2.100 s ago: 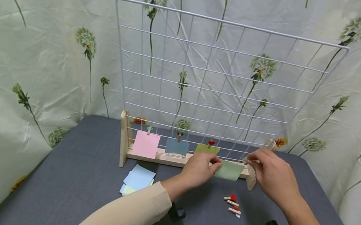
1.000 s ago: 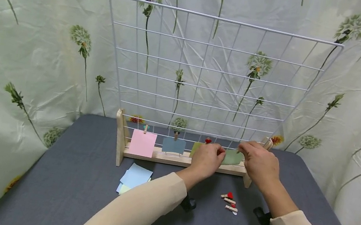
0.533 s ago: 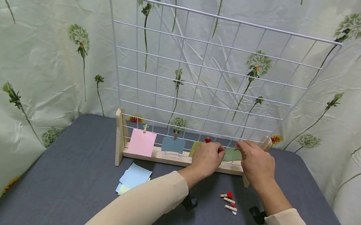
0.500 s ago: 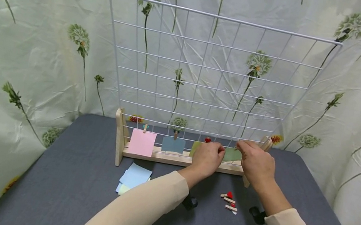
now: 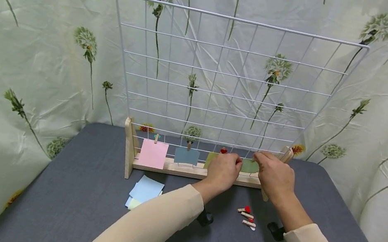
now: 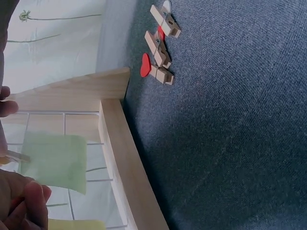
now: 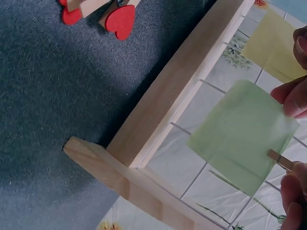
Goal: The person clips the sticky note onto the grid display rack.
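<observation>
In the head view, my left hand [image 5: 223,172] pinches the left corner of a light green paper note [image 5: 250,166] at the lower right of the white wire grid [image 5: 218,73]. My right hand [image 5: 276,177] grips a small wooden clothespin [image 7: 281,159], whose tip overlaps the note's upper edge in the right wrist view. The note lies flat along the wires, just above the wooden base [image 7: 158,105]. Left of it, a yellow-green note [image 7: 276,45] hangs partly behind my left hand.
A pink note [image 5: 153,154] and a blue-grey note [image 5: 186,156] hang from clothespins further left on the grid. Light blue and green paper notes [image 5: 146,189] are stacked on the dark grey table [image 5: 65,202]. Several clothespins with red and white hearts [image 5: 248,216] lie in front of the base.
The green note has risen from in front of the base to the grid wires. My right hand has come left with the clothespin to the note's top edge. Over the last half second, both hands barely move.
</observation>
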Tool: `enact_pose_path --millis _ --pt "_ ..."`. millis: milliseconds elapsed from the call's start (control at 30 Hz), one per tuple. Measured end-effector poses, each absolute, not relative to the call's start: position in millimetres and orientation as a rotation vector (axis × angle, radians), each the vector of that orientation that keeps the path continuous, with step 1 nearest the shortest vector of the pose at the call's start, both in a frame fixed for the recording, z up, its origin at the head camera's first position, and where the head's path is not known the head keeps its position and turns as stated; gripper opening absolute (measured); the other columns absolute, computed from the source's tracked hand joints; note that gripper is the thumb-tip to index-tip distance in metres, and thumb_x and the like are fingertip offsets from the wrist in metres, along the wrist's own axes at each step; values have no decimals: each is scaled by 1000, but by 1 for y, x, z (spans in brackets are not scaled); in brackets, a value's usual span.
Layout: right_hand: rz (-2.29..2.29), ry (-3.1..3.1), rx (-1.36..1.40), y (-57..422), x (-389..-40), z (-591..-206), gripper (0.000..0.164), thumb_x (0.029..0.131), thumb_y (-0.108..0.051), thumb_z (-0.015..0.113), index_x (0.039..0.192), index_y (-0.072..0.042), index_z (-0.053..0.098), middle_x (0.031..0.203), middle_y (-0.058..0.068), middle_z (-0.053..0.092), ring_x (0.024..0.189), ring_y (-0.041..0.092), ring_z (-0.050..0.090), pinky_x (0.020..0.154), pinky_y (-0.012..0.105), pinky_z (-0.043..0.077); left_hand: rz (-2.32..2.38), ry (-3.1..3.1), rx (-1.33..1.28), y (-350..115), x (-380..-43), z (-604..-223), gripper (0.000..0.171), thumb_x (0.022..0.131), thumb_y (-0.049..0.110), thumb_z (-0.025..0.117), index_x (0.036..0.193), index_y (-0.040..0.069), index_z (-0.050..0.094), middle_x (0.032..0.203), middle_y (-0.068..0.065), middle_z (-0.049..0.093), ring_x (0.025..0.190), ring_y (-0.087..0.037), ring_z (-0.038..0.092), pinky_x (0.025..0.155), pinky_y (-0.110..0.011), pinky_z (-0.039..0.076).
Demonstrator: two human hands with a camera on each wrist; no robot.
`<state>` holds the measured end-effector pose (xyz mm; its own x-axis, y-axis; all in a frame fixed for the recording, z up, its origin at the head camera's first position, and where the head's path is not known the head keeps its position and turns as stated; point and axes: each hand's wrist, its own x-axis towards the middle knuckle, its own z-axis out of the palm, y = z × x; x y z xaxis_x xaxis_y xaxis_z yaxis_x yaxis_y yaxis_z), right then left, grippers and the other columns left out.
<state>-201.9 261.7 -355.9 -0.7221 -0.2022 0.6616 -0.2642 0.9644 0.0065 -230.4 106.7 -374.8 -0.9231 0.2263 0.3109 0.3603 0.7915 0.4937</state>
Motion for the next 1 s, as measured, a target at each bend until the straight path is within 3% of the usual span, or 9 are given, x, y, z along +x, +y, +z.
enact_pose_path --millis 167,300,467,633,833,1000 --pt "118 -2386 322 260 -198 -355 12 93 -17 71 103 -15 77 104 6 79 65 31 70 51 48 52 -824 -2773 -449 99 -229 -376 16 100 31 66 106 23 79 88 8 77 71 -8 67 55 -23 47" --pt "128 -2332 342 260 -194 -356 13 90 -17 76 102 -13 78 97 8 78 56 31 66 47 47 50 -846 -2781 -475 91 -228 -380 17 101 30 65 105 23 79 84 8 75 68 -7 65 53 -22 44" --pt "140 -2348 365 259 -187 -360 14 89 -18 77 101 -10 77 93 10 77 61 30 69 48 45 51 -811 -2761 -512 81 -223 -385 14 100 30 66 100 24 79 82 8 75 73 -10 67 55 -24 45" --pt "138 -2356 400 260 -178 -367 15 86 -17 80 98 -9 76 90 10 77 63 28 70 49 44 52 -840 -2773 -546 71 -213 -391 16 99 28 66 92 22 79 74 9 69 68 -9 60 58 -25 44" --pt "154 -2399 420 259 -168 -375 11 85 -16 81 92 -10 76 82 7 74 60 25 68 48 43 51 -848 -2802 -559 57 -202 -397 13 98 27 69 96 21 81 82 8 75 73 -10 66 62 -27 50" --pt "174 -2503 412 256 -155 -382 8 86 -15 80 92 -10 77 79 5 75 61 20 67 51 41 52 -856 -2833 -568 46 -193 -401 12 97 24 70 93 19 80 81 7 74 66 -5 60 58 -25 47"
